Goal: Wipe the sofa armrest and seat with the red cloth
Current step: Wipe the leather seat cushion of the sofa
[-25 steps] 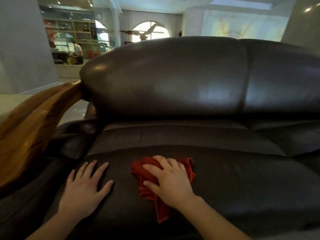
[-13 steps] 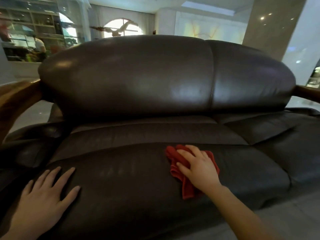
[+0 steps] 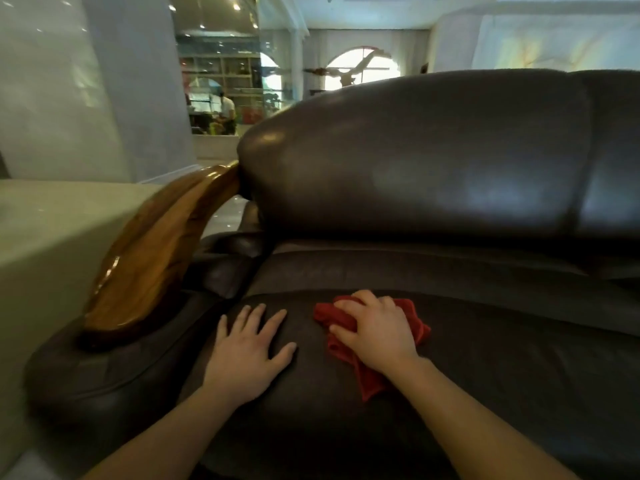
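Observation:
A crumpled red cloth [image 3: 365, 377] lies on the dark brown leather sofa seat [image 3: 519, 375], left of the seat's middle. My right hand [image 3: 375, 329] presses down on it with fingers curled over the cloth's top. A short way to the left, my left hand [image 3: 247, 348] rests flat on the seat with fingers spread, holding nothing. The left armrest has a glossy curved wooden top [image 3: 156, 258] over a padded leather roll [image 3: 90, 368], just left of my left hand. Most of the cloth is hidden under my right hand.
The tall padded backrest [image 3: 433, 157] rises behind the seat. A pale block-like surface [image 3: 52, 230] stands left of the armrest. Far behind are shelves, an arched window and a person [image 3: 227, 110] in the background.
The view swung back left, bringing the wooden armrest into sight. My right hand with the cloth slid left along the seat, close to my left hand, which stayed flat.

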